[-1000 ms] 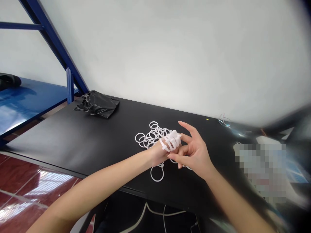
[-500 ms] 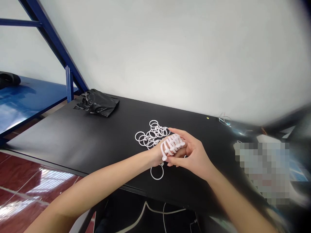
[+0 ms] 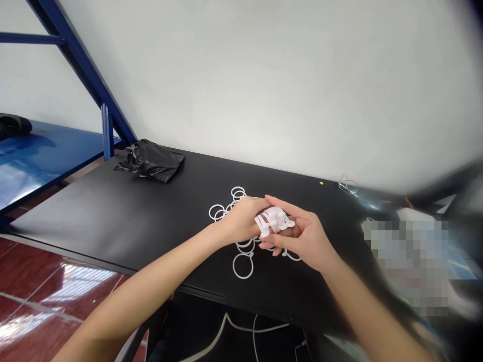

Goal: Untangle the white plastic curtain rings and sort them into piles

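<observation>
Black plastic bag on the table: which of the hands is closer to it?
Left. The left hand is below and right of the black bag in the picture; the right hand is farther right, past the left hand.

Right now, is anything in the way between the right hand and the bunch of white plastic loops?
No, nothing visible is. The right hand has its fingers curled about the bunch of white plastic loops. The left hand is beside the bunch, not between.
</observation>
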Demonstrator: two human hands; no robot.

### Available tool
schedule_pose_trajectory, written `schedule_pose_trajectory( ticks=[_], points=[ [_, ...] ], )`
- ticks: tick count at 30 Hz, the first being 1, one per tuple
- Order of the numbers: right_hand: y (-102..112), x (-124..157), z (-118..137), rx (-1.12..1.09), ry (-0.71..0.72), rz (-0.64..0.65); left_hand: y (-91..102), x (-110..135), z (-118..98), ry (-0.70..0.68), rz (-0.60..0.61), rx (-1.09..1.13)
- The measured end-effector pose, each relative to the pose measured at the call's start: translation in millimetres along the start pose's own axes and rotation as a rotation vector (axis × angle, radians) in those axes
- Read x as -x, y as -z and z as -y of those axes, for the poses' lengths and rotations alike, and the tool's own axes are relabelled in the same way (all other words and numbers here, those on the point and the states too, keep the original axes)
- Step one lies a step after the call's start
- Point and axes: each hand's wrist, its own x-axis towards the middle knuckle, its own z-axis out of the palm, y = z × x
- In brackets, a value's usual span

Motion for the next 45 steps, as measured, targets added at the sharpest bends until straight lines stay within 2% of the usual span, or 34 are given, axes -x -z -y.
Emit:
schedule_pose_trajectory(
  ticks=[3,6,11,14,17,22,25,29,36,45],
  points=[
    [0,-1,-1,-0.007,-0.021,0.012,2.4,2,-1,-0.068,0.029,-0.186],
    [0,-3,0,-0.013,-0.04,0.021,1.1,4,-2,-0.1,0.06,-0.265],
    [10,-5,4,-0.059,-0.038,0.073,2.1,3,-2,-0.025,0.122,-0.148],
    [20,-6,7,-0.108,-0.007,0.029,4.3,2,-3,0.006,0.091,0.015],
    [28,-8,7,-0.095,-0.008,-0.029,5.2,2,-3,0.028,0.088,0.055],
    [25,-9,4,-0.03,-0.107,0.081,4.9,2,-7,0.025,0.205,0.072],
    [19,-9,1,-0.049,-0.137,0.114,4.0,3,-8,0.026,0.26,0.045],
    [15,-10,-3,-0.071,-0.177,0.113,2.0,4,-3,-0.025,0.29,-0.111],
    [28,-6,8,-0.093,-0.101,0.268,5.0,2,-2,-0.047,0.215,-0.125],
    [20,-7,1,-0.041,-0.13,0.193,1.9,4,1,-0.106,0.267,-0.22]
  ],
)
